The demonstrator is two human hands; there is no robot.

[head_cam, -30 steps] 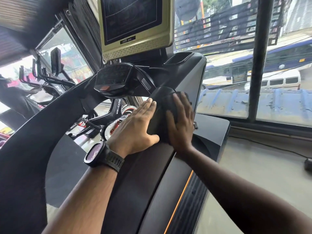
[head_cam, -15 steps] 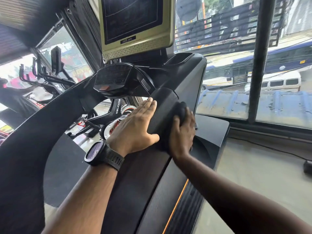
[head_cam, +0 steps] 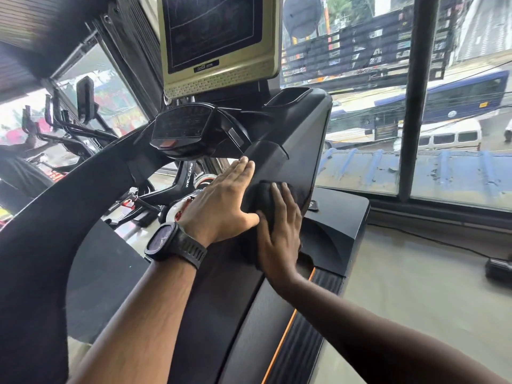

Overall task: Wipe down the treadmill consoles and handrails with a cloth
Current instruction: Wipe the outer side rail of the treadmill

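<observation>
My left hand [head_cam: 219,200], with a dark watch on its wrist, lies flat with straight fingers on the inner side of the treadmill's black right handrail [head_cam: 266,156]. My right hand [head_cam: 279,234] presses a black cloth [head_cam: 255,195] against the rail's outer side, fingers stretched over the cloth. Most of the cloth is hidden under the palm. The dark console [head_cam: 180,128] with an orange button sits just beyond the hands. A gold-framed screen [head_cam: 219,37] hangs above it.
The treadmill's black upright [head_cam: 304,128] rises right of the rail, with the motor cover [head_cam: 346,217] below. The left handrail [head_cam: 55,203] curves across the left. Other gym machines [head_cam: 72,120] stand at far left. A window pillar [head_cam: 415,92] and a cable [head_cam: 443,242] are on the right.
My right hand has slid the cloth down the rail toward me, and its fingers have flattened over the cloth. My left hand has stayed in place.
</observation>
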